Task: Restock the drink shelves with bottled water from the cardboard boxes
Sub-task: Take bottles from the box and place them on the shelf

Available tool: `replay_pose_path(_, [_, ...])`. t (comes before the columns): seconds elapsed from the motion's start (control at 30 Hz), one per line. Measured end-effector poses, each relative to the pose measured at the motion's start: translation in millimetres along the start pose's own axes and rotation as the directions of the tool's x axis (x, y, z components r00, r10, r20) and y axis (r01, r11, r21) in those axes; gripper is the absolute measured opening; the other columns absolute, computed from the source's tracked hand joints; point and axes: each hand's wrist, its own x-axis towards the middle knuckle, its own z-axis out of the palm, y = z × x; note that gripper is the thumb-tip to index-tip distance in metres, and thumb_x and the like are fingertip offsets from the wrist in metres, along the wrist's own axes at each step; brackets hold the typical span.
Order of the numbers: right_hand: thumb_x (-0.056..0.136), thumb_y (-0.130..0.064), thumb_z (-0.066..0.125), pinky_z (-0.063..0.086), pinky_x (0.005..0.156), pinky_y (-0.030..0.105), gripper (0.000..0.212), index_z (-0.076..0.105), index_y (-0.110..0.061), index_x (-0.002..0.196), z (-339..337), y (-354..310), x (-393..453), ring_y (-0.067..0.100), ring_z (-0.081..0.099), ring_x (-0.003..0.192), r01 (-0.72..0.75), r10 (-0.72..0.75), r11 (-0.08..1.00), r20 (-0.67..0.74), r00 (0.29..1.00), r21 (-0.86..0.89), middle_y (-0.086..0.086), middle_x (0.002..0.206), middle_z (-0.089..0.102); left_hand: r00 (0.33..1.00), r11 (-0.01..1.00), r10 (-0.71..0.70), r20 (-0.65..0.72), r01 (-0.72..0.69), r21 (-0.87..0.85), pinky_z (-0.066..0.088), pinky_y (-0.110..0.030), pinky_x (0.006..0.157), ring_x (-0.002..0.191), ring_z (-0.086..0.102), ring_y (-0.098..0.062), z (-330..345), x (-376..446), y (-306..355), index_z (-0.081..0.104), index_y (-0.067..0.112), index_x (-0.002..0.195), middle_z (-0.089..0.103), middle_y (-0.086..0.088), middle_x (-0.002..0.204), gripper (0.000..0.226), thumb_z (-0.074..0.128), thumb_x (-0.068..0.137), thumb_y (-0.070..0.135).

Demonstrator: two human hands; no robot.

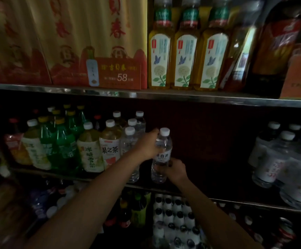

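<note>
Left hand (148, 143): fingers wrapped on upper water bottle (161, 155). Right hand (176, 168): gripping its lower body. Bottle: upright, on middle shelf (218, 199) at front edge. Just left: water bottles (131, 141), tea bottles (108, 146), green bottles (63, 139). Right: dark gap, then more water (279, 155). Above: yellow tea (185, 56).

A single wide-angle camera worn on the head faces a drink rack straight on at close range, tilted slightly down. The middle shelf (218, 194) runs across the centre of the frame, with the shelf above (74, 88) near eye level and a lower tier visible beneath. Both forearms reach in from the bottom edge. Straight lines bow toward the edges, and the corners blur.
</note>
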Motion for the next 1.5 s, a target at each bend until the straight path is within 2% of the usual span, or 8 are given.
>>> replay_pose_path(0.2, [0.069, -0.027, 0.085, 0.051, 0.089, 0.031, 0.051, 0.067, -0.012, 0.115, -1, 7, 37, 0.018, 0.065, 0.104, 0.096, -0.092, 0.994, 0.071, 0.993, -0.045, 0.003, 0.111, 0.07, 0.991, 0.952, -0.13, 0.03, 0.116, 0.284, 0.047, -0.033, 0.077, 0.098, 0.061, -0.027, -17, 36, 11, 0.054, 0.013, 0.092, 0.06, -0.006, 0.094, 0.017, 0.064, 0.082, 0.021])
replay_pose_path(0.37, [0.072, -0.024, 0.083, 0.05, 0.08, 0.029, 0.045, 0.066, -0.009, 0.111, 13, 8, 63, 0.022, 0.066, 0.099, 0.091, -0.092, 0.995, -0.016, 0.996, -0.049, 0.007, 0.106, 0.071, 0.979, 0.897, -0.188, 0.08, 0.138, 0.42, 0.045, -0.033, 0.086, 0.117, 0.053, -0.029, -26, 65, 19, 0.031, 0.012, 0.142, 0.051, -0.011, 0.131, 0.071, 0.068, 0.081, 0.016])
replay_pose_path(0.53, [0.071, -0.023, 0.083, 0.04, 0.068, 0.016, 0.047, 0.066, -0.009, 0.112, 21, 4, 86, 0.016, 0.064, 0.093, 0.074, -0.074, 0.997, -0.057, 0.996, 0.004, 0.004, 0.107, 0.07, 0.984, 0.83, -0.178, -0.023, 0.162, 0.534, 0.036, -0.029, 0.077, 0.114, 0.054, -0.027, -27, 85, 15, 0.056, 0.011, 0.118, 0.055, -0.011, 0.124, 0.026, 0.052, 0.092, 0.012])
replay_pose_path(0.73, [0.068, -0.033, 0.083, 0.035, 0.049, 0.005, 0.043, 0.07, -0.007, 0.099, 39, 5, 113, 0.018, 0.068, 0.085, 0.048, -0.045, 0.998, -0.098, 0.994, 0.028, 0.007, 0.097, 0.072, 0.992, 0.77, -0.087, -0.095, 0.127, 0.625, 0.046, -0.032, 0.082, 0.105, 0.059, -0.025, -32, 97, -9, 0.06, 0.021, 0.103, 0.061, -0.005, 0.111, 0.022, 0.066, 0.083, 0.029])
replay_pose_path(0.87, [0.069, -0.035, 0.083, 0.041, 0.062, 0.019, 0.047, 0.066, -0.007, 0.102, 45, 2, 117, 0.02, 0.066, 0.087, 0.029, -0.025, 0.999, -0.117, 0.993, 0.03, 0.006, 0.1, 0.069, 0.988, 0.786, -0.028, -0.153, 0.116, 0.607, 0.038, -0.026, 0.087, 0.115, 0.055, -0.024, -33, 107, -18, 0.063, 0.018, 0.112, 0.061, -0.004, 0.12, 0.029, 0.062, 0.087, 0.034])
replay_pose_path(1.03, [0.072, -0.028, 0.083, 0.037, 0.065, 0.015, 0.042, 0.068, -0.004, 0.103, 47, 8, 112, 0.022, 0.065, 0.092, 0.065, -0.054, 0.994, -0.118, 0.992, 0.088, 0.01, 0.105, 0.069, 0.991, 0.683, 0.009, -0.131, 0.089, 0.725, 0.036, -0.032, 0.099, 0.12, 0.051, -0.024, -34, 106, -25, 0.056, 0.026, 0.123, 0.057, 0.0, 0.129, 0.055, 0.075, 0.074, 0.043])
replay_pose_path(1.23, [0.08, -0.019, 0.076, 0.044, 0.075, 0.018, 0.037, 0.068, -0.006, 0.113, 27, 8, 101, 0.02, 0.066, 0.098, 0.086, -0.085, 0.994, -0.017, 0.996, 0.07, 0.009, 0.106, 0.071, 0.987, 0.668, -0.012, -0.161, 0.127, 0.733, 0.036, -0.033, 0.098, 0.116, 0.053, -0.023, -31, 103, -24, 0.06, 0.027, 0.11, 0.061, 0.0, 0.121, 0.042, 0.07, 0.074, 0.048])
replay_pose_path(1.5, [0.084, -0.021, 0.072, 0.037, 0.077, 0.011, 0.047, 0.059, -0.005, 0.126, 3, -26, 86, 0.02, 0.063, 0.107, 0.057, -0.054, 0.998, -0.071, 0.996, 0.04, 0.011, 0.118, 0.067, 0.98, 0.726, 0.005, -0.2, 0.134, 0.675, 0.042, -0.033, 0.09, 0.107, 0.057, -0.025, -53, 81, -8, 0.063, 0.022, 0.112, 0.063, -0.003, 0.115, 0.038, 0.06, 0.082, 0.046])
